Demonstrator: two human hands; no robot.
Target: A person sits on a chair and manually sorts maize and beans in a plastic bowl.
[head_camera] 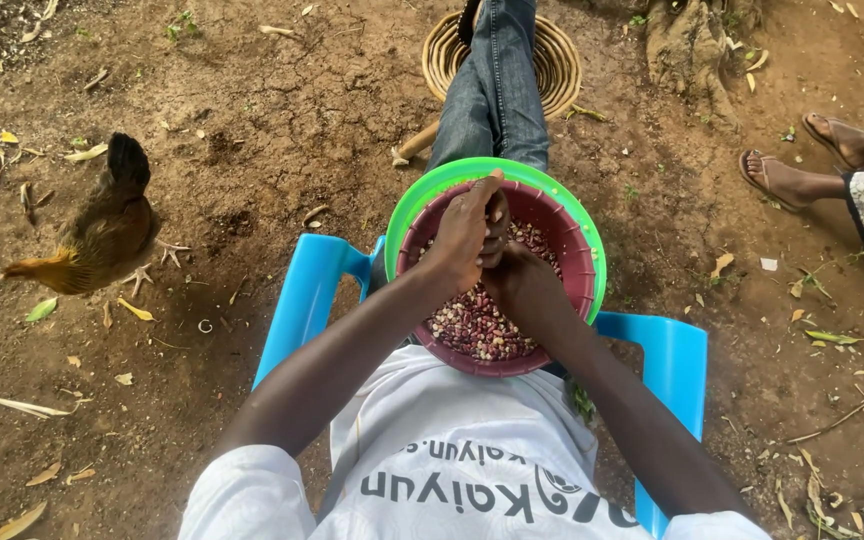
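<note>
Head view, bare dirt ground (pixel 282 110), blue chair (pixel 302 300), both hands (pixel 497 255) pinching beans (pixel 472 325), hen (pixel 102 235) nearby

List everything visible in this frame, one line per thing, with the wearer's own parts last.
beans: many, red and pale speckled, in the maroon bowl
maroon bowl: one, nested in the green bowl on the lap
green bowl: one, under the maroon bowl
chair: one, blue, arms either side of the lap
basket: one, tan, woven, on the ground ahead
hen: one, brown, on the dirt at left
other person's feet: two, in sandals, at right
leg: jeans, stretched over the basket
left hand: over the beans
right hand: over the beans, touching the left hand
</note>
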